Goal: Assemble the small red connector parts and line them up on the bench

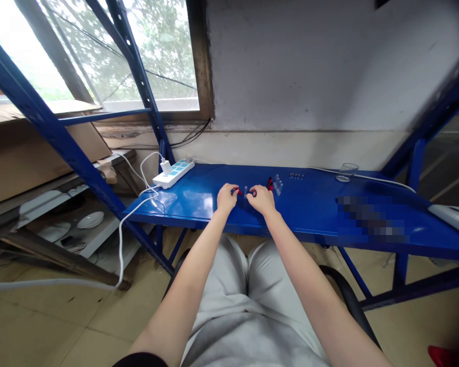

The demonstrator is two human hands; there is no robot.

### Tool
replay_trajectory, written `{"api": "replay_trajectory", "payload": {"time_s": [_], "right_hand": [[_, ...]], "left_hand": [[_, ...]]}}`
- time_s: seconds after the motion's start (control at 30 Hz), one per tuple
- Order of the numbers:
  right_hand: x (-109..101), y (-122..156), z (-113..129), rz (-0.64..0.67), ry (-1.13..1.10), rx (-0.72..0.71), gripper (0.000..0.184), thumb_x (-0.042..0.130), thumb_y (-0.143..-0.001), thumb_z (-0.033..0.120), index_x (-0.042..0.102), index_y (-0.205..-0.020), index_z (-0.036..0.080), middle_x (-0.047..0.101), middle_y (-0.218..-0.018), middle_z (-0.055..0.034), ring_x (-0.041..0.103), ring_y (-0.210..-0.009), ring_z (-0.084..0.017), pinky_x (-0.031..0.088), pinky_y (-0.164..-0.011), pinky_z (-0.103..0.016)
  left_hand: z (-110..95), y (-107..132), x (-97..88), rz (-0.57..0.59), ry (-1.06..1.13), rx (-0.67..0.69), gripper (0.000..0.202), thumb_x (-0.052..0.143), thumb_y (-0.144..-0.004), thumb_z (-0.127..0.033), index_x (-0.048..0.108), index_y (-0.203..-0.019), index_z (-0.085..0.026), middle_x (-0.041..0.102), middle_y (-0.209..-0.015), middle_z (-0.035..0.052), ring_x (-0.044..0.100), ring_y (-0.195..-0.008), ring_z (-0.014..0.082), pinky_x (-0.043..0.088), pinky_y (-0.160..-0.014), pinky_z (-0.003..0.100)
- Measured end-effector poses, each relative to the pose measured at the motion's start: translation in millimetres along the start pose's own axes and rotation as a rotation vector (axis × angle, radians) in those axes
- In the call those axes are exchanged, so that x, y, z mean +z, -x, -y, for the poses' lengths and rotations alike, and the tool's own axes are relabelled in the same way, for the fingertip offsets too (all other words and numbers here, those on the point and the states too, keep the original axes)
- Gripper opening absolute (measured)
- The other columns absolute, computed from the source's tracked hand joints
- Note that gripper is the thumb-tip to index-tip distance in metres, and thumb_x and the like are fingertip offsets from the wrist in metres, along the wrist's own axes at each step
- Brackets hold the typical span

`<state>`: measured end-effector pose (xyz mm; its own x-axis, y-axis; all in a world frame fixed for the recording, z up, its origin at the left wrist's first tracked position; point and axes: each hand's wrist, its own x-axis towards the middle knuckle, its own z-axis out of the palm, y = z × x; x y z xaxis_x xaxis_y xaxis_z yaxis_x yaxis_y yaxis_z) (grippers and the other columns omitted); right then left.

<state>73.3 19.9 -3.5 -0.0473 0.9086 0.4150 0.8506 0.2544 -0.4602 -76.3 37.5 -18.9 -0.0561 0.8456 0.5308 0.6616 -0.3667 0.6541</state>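
Observation:
My left hand is over the front half of the blue table, its fingers pinched on a slim red and dark piece, too small to name. Across from it, my right hand has its thumb and fingers curled together around a small dark piece. A small clear tube stands upright in the gap between both hands. Just behind the right hand is a red and black object, partly hidden by the fingers. Several small clear tubes are grouped beside it.
The blue table carries a row of tiny pieces, a clear glass and a blurred-out dark object. A white power strip with a plug and cable lies at the left end. Blue posts frame both sides.

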Motion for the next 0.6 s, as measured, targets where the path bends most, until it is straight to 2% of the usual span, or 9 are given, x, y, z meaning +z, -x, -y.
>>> {"api": "replay_trajectory", "payload": {"time_s": [0.13, 0.23, 0.37, 0.6], "right_hand": [[2.6, 0.2, 0.8, 0.07, 0.091, -0.036, 0.027, 0.049, -0.074, 0.037, 0.062, -0.088, 0.018, 0.062, -0.092, -0.0077, 0.052, -0.09, -0.022, 0.034, -0.079, -0.035], [4.7, 0.1, 0.1, 0.096, 0.139, -0.062, 0.03, 0.05, -0.075, 0.042, 0.063, -0.088, 0.018, 0.061, -0.092, -0.0081, 0.051, -0.091, -0.022, 0.034, -0.078, -0.035], [5.8, -0.8, -0.4, 0.104, 0.165, -0.079, 0.034, 0.049, -0.079, 0.047, 0.063, -0.086, 0.018, 0.061, -0.09, -0.0082, 0.052, -0.089, -0.022, 0.034, -0.076, -0.034], [8.4, -3.9, -0.5, 0.117, 0.179, -0.091, 0.028, 0.05, -0.082, 0.043, 0.064, -0.085, 0.018, 0.061, -0.087, -0.0073, 0.052, -0.086, -0.02, 0.033, -0.073, -0.032]], "left_hand": [[0.9, -2.7, -3.5, -0.128, 0.13, -0.127, 0.018, 0.055, -0.078, -0.02, 0.065, -0.092, -0.016, 0.064, -0.088, 0.0053, 0.056, -0.069, 0.0112, 0.047, -0.07, 0.024], [-0.7, -3.4, -6.9, -0.17, 0.21, -0.172, 0.018, 0.054, -0.079, -0.022, 0.064, -0.092, -0.016, 0.065, -0.088, 0.0056, 0.057, -0.069, 0.0109, 0.047, -0.068, 0.022], [-3.0, -2.8, -8.2, -0.163, 0.243, -0.124, 0.019, 0.054, -0.079, -0.025, 0.063, -0.093, -0.016, 0.065, -0.089, 0.0053, 0.057, -0.067, 0.0096, 0.047, -0.067, 0.022], [-4.9, -1.9, -8.4, -0.181, 0.267, -0.096, 0.019, 0.054, -0.079, -0.027, 0.063, -0.092, -0.016, 0.065, -0.087, 0.0051, 0.056, -0.066, 0.0095, 0.047, -0.067, 0.021]]}}
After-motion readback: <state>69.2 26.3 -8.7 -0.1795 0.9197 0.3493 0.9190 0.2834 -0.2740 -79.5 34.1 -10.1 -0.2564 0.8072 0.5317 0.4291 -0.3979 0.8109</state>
